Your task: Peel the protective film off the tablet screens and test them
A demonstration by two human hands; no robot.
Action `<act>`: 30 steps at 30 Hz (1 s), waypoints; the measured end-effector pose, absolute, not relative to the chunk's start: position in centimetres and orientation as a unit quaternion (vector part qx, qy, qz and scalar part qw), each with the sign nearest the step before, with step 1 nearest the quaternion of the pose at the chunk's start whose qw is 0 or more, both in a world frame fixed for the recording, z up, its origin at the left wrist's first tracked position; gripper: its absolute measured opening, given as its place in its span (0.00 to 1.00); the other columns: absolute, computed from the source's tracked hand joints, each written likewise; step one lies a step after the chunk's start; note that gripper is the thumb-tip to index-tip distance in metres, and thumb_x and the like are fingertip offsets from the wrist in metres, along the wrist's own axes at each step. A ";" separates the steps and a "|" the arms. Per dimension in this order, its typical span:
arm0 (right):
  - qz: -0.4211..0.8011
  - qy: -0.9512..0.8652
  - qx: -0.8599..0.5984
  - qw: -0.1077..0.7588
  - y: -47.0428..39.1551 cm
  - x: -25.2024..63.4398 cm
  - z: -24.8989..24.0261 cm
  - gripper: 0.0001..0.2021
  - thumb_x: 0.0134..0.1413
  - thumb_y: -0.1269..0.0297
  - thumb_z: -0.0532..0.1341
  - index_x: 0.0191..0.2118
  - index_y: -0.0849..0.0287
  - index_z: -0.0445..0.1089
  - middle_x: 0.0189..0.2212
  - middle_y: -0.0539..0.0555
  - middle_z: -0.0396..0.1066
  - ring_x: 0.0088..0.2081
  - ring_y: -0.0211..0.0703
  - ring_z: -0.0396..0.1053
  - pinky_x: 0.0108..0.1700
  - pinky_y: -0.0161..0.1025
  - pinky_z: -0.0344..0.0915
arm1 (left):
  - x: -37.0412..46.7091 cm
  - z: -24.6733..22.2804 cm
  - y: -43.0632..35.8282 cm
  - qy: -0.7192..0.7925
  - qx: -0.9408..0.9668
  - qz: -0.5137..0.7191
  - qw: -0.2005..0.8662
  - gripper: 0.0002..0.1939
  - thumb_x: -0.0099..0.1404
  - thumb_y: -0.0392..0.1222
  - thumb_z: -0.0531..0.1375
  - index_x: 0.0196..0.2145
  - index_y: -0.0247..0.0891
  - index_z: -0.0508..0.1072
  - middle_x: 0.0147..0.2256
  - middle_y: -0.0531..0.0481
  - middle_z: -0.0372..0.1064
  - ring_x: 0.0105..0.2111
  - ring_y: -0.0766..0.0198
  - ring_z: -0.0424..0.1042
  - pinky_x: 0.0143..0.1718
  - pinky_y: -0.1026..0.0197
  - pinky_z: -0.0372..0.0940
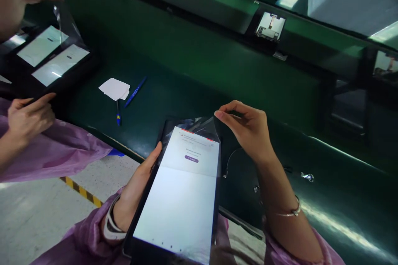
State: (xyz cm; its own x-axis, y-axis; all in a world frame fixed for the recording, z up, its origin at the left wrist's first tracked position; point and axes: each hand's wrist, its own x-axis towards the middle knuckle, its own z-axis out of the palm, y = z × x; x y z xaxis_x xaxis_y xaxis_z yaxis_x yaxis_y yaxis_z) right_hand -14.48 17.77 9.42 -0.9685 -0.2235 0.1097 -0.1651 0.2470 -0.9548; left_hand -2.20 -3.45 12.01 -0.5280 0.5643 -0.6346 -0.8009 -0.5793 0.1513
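Note:
A tablet with a lit white screen and a small purple button leans toward me at the table's edge. My left hand grips its left side, thumb along the frame and the other fingers hidden behind. Clear protective film lifts off the tablet's top right corner. Thumb and index finger of my right hand are pinched on that raised corner, a little above the screen. Below my right hand a thin cable lies on the green table.
At left, a co-worker's hands handle tablets and lift clear film. A blue pen, another pen and white paper lie mid-table. Opened devices sit along the back; a grey bin stands far right.

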 end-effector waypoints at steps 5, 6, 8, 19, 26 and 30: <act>-0.603 0.791 -0.100 0.031 17.8 -14.7 8.7 0.06 0.55 0.62 0.68 0.30 0.58 0.76 0.28 0.48 0.71 0.27 0.31 0.63 0.28 0.29 0.64 | -1.9 11.8 -3.6 0.110 -0.262 0.855 0.434 0.38 0.65 0.69 0.51 0.59 0.37 0.71 0.51 0.44 0.78 0.57 0.43 0.71 0.60 0.45 0.62; -0.606 0.789 -0.099 0.033 17.8 -14.7 8.6 0.06 0.55 0.62 0.68 0.30 0.58 0.76 0.28 0.48 0.71 0.29 0.32 0.65 0.29 0.29 0.65 | -1.8 11.7 -3.7 0.120 -0.249 0.861 0.428 0.36 0.67 0.67 0.49 0.59 0.40 0.72 0.50 0.47 0.78 0.57 0.44 0.71 0.58 0.45 0.62; -0.620 0.778 -0.093 0.044 17.9 -14.6 8.4 0.06 0.55 0.61 0.68 0.31 0.57 0.76 0.29 0.49 0.72 0.31 0.33 0.68 0.32 0.29 0.68 | -1.7 11.6 -3.9 0.145 -0.229 0.870 0.411 0.33 0.72 0.62 0.42 0.57 0.42 0.73 0.48 0.52 0.79 0.58 0.45 0.69 0.55 0.45 0.62; -0.724 0.681 -0.039 0.101 18.1 -14.2 8.4 0.05 0.52 0.60 0.71 0.32 0.53 0.77 0.29 0.47 0.67 0.31 0.32 0.67 0.35 0.33 0.80 | -0.8 10.7 -3.3 0.084 -0.209 0.893 0.390 0.35 0.67 0.66 0.52 0.55 0.33 0.75 0.51 0.42 0.78 0.55 0.47 0.73 0.64 0.52 0.55; -0.692 0.714 0.004 0.108 18.1 -14.0 8.6 0.10 0.50 0.56 0.72 0.32 0.56 0.76 0.29 0.49 0.69 0.31 0.32 0.69 0.26 0.21 0.72 | -0.8 11.0 -3.2 0.098 -0.229 0.886 0.392 0.37 0.65 0.66 0.55 0.56 0.30 0.74 0.50 0.40 0.78 0.56 0.47 0.72 0.65 0.54 0.53; -0.680 0.726 0.004 0.101 18.1 -13.8 8.6 0.12 0.50 0.54 0.72 0.32 0.56 0.74 0.28 0.49 0.71 0.30 0.33 0.69 0.25 0.21 0.70 | -0.9 11.1 -3.2 0.115 -0.207 0.889 0.391 0.38 0.67 0.66 0.52 0.58 0.30 0.71 0.51 0.41 0.77 0.57 0.46 0.70 0.66 0.50 0.51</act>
